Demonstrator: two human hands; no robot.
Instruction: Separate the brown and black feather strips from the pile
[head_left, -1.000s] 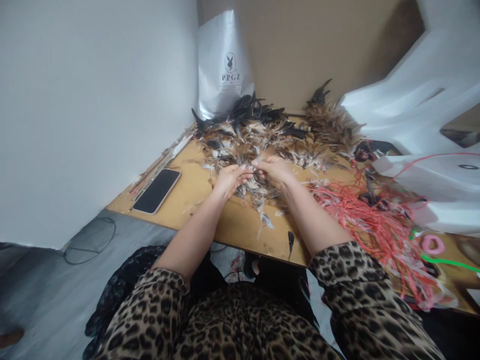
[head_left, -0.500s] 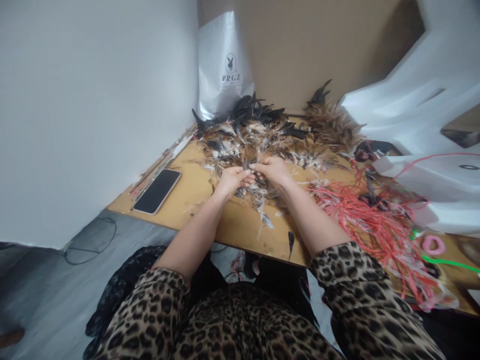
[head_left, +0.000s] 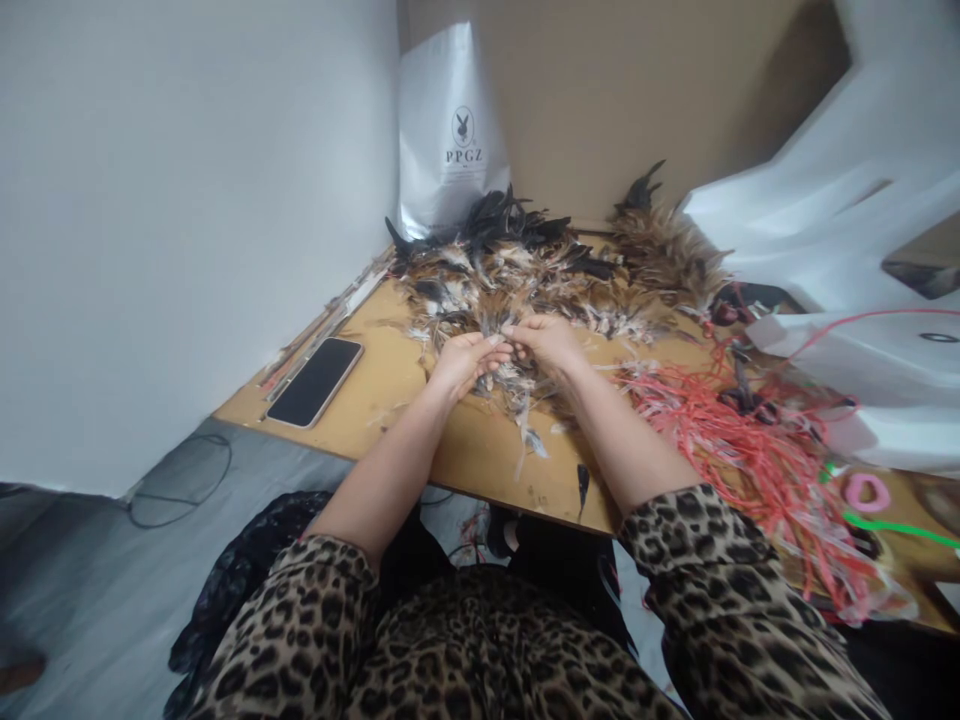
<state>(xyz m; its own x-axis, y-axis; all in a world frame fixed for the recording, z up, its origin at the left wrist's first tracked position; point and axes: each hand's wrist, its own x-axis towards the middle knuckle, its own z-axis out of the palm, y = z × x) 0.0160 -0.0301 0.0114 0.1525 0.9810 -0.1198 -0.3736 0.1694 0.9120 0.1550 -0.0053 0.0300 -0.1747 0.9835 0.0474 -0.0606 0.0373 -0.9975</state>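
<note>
A big heap of brown, white and black feathers (head_left: 517, 265) covers the far middle of a wooden board (head_left: 390, 395). My left hand (head_left: 463, 362) and my right hand (head_left: 551, 342) meet at the heap's near edge, fingertips almost touching. Both hands are closed, pinching a small bunch of feathers (head_left: 514, 385) that trails down toward me. Leopard-print sleeves cover both of my upper arms.
A black phone (head_left: 315, 381) lies at the board's left edge. A tangle of red plastic strings (head_left: 739, 440) spreads on the right, with a pink ring (head_left: 866, 490) and a green cord (head_left: 900, 524). A white bag (head_left: 450, 135) stands at the back; white sheeting (head_left: 840, 220) at right.
My fingers have shifted slightly on the feather bunch; the hands stay at the same spot. Nothing else has moved.
</note>
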